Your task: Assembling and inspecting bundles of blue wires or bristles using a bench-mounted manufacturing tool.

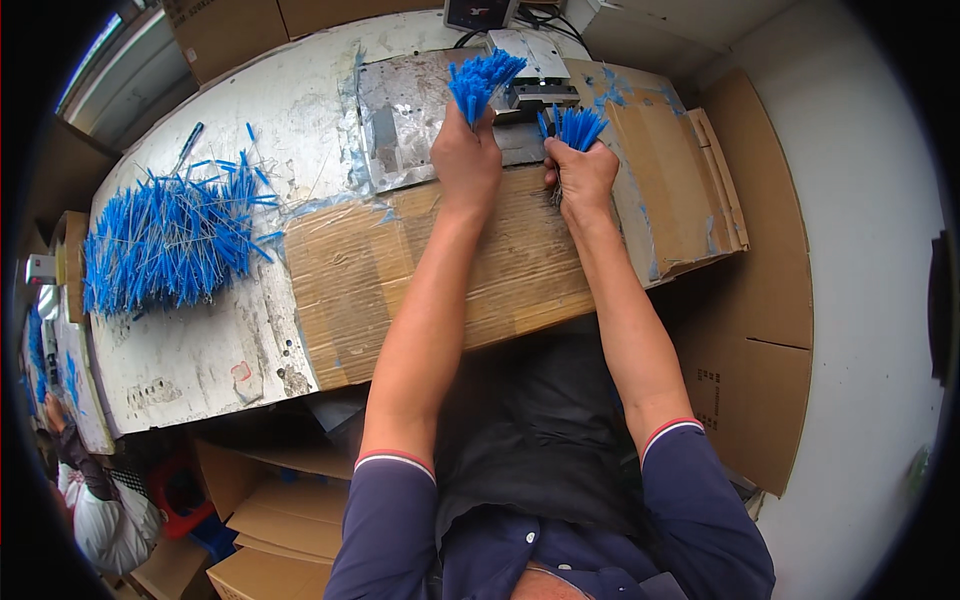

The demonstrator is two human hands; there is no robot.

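A bundle of thin blue-tipped sticks [482, 80] is gripped in the left hand [466, 160], which is closed around the lower ends, so that the blue tips fan out upward like a brush. A second, smaller bundle [577, 127] is held in the right hand [582, 178], also closed as a fist around it. Both bundles are kept at the far side of the table, just in front of a small grey metal machine [535, 75].

Under the hands a flattened sheet of brown cardboard [470, 270] is laid, its surface corrugated, worn and patched with tape. Beyond it a dull metal plate [405, 120] is fixed, scratched and stained. On the left a loose heap of the same sticks [165, 240] is spread, thin pale stems with bright blue ends pointing in many directions.

The table top [200, 350] is white, dirty and chipped. Cardboard boxes [270, 510] are seen below the near edge, and more cardboard [760, 300] is leaned on the right beside a pale grey floor [870, 200]. Another person [90, 500] is partly visible at the lower left.
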